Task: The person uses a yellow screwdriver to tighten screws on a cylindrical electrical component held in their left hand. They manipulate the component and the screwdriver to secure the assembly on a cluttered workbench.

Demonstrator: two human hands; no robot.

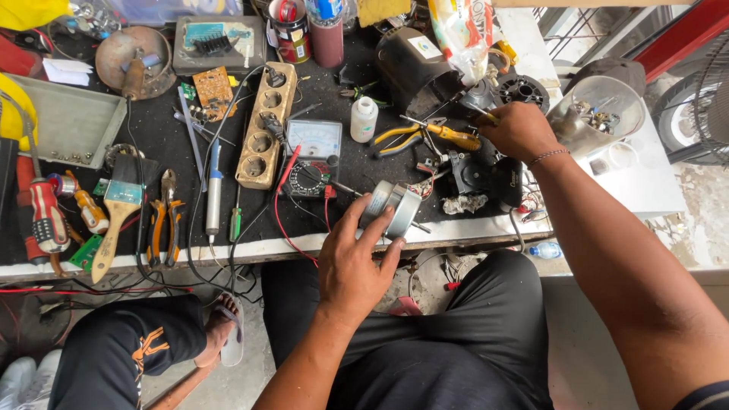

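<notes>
Right now I'm gripping a small silver motor (392,209) with my left hand (353,262), fingers (377,228) wrapping it at the tabletop (228,249) edge, while my right hand (519,130) is closing its fingers around a yellow-handled screwdriver (448,135) farther back.

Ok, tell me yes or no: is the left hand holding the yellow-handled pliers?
No. The left hand grips a small silver cylindrical motor part, while the yellow-handled pliers lie on the black workbench untouched.
</notes>
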